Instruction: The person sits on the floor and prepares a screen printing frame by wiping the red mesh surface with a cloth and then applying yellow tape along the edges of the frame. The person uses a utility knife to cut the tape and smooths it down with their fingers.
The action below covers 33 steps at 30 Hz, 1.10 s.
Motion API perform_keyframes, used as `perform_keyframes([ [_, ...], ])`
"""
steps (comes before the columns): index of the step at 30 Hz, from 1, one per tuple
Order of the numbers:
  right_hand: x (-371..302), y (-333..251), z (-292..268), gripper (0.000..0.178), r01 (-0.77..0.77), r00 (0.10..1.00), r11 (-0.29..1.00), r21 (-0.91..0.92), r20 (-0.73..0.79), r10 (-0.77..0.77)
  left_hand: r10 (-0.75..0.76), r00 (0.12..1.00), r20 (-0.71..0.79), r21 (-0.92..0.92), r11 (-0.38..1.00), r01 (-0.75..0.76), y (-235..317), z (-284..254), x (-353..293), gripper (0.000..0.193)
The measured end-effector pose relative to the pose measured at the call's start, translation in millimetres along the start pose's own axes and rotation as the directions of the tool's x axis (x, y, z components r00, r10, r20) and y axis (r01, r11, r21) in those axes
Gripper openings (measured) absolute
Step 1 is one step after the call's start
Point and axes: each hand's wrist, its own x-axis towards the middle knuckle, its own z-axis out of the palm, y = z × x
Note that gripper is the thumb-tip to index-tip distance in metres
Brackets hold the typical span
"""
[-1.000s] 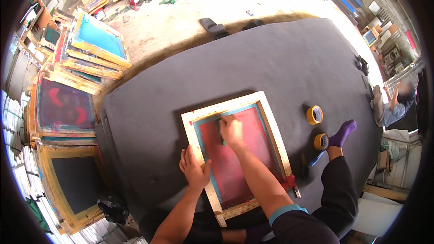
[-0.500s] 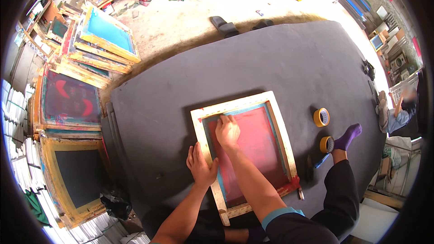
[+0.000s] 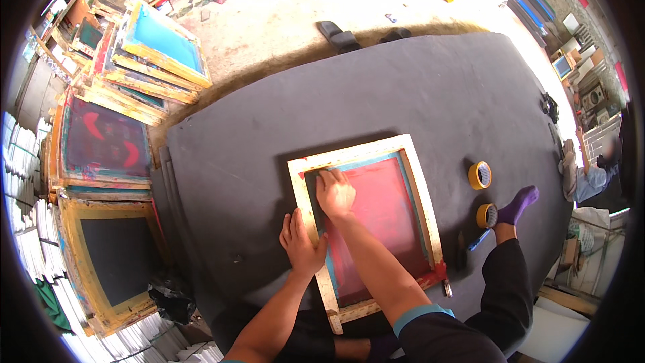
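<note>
A wooden screen-printing frame (image 3: 425, 228) with red-stained mesh and blue-green edging lies on a dark grey padded surface in front of me. My left hand (image 3: 302, 245) grips its left bar, fingers along the outer side and thumb over the inner side. Inside the frame, near the upper left corner, my right hand (image 3: 336, 193) presses on the mesh with curled fingers. Whatever those fingers may hold is hidden beneath them. Thick red stain covers the frame's near right corner.
Two yellow tape rolls (image 3: 480, 175) and a blue-handled tool (image 3: 479, 239) lie right of the frame, by my purple-socked foot (image 3: 520, 204). More screen frames (image 3: 107, 141) are stacked at the left. Black sandals (image 3: 339, 37) rest beyond the far edge. Another person sits far right.
My right hand has shifted slightly toward the frame's left bar, along the upper left corner. The left hand keeps its hold on the bar. The whole view has moved a little.
</note>
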Motion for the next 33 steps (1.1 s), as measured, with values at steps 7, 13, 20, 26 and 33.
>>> perform_keyframes([
  [7,5.3,-5.2,-8.2,0.013,-0.005,0.999,0.996,0.088,0.040,0.001,-0.010,1.000,0.005,0.001,1.000,0.010,0.0,-0.2,-0.1,0.095],
  [13,17.6,-5.1,-14.1,0.015,0.075,0.898,0.996,0.054,0.432,-0.090,-0.001,1.000,-0.015,0.008,1.000,0.001,-3.4,2.0,-0.8,0.099],
  [20,-0.8,-0.4,-5.2,0.018,0.011,0.960,1.000,0.013,0.278,-0.015,0.000,1.000,0.024,0.023,1.000,-0.001,-2.8,1.1,0.2,0.097],
  [26,21.6,59.0,-30.3,0.021,0.413,0.897,0.905,-0.102,0.216,-0.385,-0.032,0.999,0.028,0.014,0.999,0.032,-1.6,-2.5,1.1,0.096],
  [33,39.6,138.5,-77.6,0.012,0.275,0.955,0.819,-0.503,0.239,-0.174,-0.028,0.999,0.023,0.014,1.000,0.028,-1.1,-2.3,1.4,0.097],
])
